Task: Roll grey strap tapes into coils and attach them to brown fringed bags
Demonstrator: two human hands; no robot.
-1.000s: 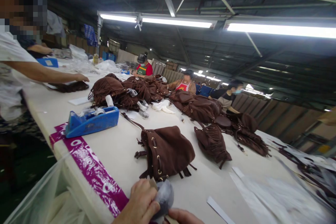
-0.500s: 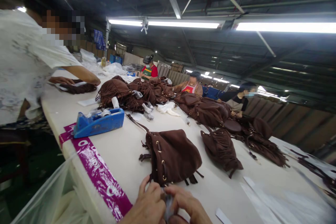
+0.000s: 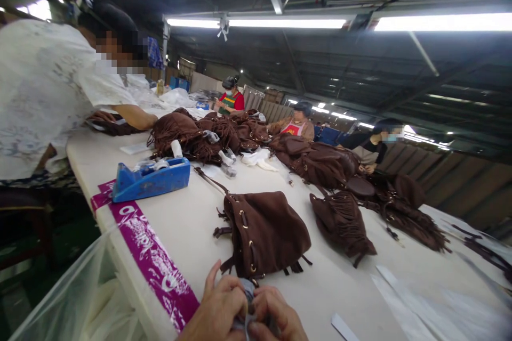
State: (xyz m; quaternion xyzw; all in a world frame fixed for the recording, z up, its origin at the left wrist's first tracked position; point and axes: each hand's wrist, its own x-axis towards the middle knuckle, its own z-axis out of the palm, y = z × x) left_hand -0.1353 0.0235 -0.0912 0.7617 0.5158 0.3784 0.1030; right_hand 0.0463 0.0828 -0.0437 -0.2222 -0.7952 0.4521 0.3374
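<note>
At the bottom middle, my left hand (image 3: 220,306) pinches a small piece of greyish, see-through wrapping (image 3: 247,289). From the other side my right hand (image 3: 278,310) grips the same wrapping, its fingers bent and close to the left ones. What lies inside the wrapping is hidden by my fingers. Just beyond them a brown drawstring bag (image 3: 272,232) lies on its side, with gold eyelets and fringe, its strap trailing to the upper left. The near end of the bag touches or almost touches my fingertips.
A blue tape dispenser (image 3: 154,181) stands at the left on the white table (image 3: 196,213), near a purple printed strip (image 3: 158,261). Another fringed brown bag (image 3: 342,224) lies right, with heaped bags (image 3: 316,165) behind. A co-worker (image 3: 52,85) leans in at left; others sit beyond.
The view has shifted slightly. My hands have turned the greyish wrapping, and more of it shows between my fingers. The co-worker at left leans further over the table.
</note>
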